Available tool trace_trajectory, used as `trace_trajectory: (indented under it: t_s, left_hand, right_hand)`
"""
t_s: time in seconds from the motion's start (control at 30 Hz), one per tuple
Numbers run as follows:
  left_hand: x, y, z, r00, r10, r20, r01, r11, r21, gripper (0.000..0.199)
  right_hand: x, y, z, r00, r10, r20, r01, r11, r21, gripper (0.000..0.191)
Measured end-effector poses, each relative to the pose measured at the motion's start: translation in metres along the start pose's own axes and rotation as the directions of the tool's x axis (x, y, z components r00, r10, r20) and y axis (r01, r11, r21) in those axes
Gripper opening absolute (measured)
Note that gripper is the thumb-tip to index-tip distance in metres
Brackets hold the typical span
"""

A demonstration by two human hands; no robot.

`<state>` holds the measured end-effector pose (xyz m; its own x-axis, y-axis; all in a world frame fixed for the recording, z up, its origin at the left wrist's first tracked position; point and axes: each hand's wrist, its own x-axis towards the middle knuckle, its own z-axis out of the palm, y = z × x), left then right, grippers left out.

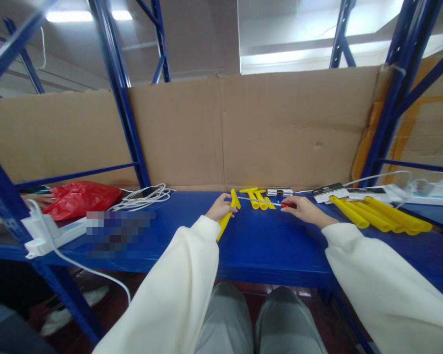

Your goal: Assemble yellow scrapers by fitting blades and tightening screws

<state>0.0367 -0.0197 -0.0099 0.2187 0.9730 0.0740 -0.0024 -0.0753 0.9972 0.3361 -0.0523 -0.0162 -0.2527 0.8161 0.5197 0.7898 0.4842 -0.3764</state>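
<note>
Yellow T-piece [225,224], one, occupies left hand [219,207]; one screwdriver [259,200] occupies right hand [301,208].

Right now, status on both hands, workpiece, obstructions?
Left hand: gripping yellow T-shaped piece. Right hand: on red-handled screwdriver, shaft toward piece. Loose yellow parts just behind shaft.

A yellow T-shaped piece [226,220] is held upright and slightly tilted in the left hand [223,207] above the blue table [269,246]. A screwdriver [260,200] is gripped by its red handle in the right hand [295,209], its thin shaft pointed toward the yellow piece. Between the hands, farther back, more yellow pieces [258,199] are laid. Yellow tubes [384,216] are lined up at the right, near small boxes [330,192]. At the left, a red plastic bag [84,199] is seen beside coiled white cable [147,197] and a white power strip [68,232].
</note>
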Motion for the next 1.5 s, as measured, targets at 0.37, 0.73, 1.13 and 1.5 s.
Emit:
trace_trajectory:
  t_s: [0.37,0.73,1.13,1.5]
  left_hand:
    - [-0.005,0.003,0.003,1.0,-0.004,0.005,0.004,1.0,0.009,0.047]
    - [-0.005,0.002,0.004,1.0,-0.003,0.009,0.004,1.0,-0.012,0.043]
    - [-0.011,0.009,0.003,0.994,-0.063,0.086,0.072,0.991,-0.108,0.042]
    - [-0.007,0.007,0.001,0.993,-0.078,0.091,0.091,0.985,-0.146,0.038]
  right_hand:
    - [0.0,-0.003,0.0,1.0,0.01,0.002,-0.01,1.0,0.007,0.023]
    - [0.0,-0.003,-0.001,1.0,0.013,-0.002,-0.013,1.0,-0.013,0.021]
    - [0.001,0.002,0.002,0.998,-0.061,-0.033,0.059,0.996,-0.067,0.015]
    - [0.0,-0.002,0.001,0.988,-0.137,-0.071,0.117,0.965,-0.235,0.011]
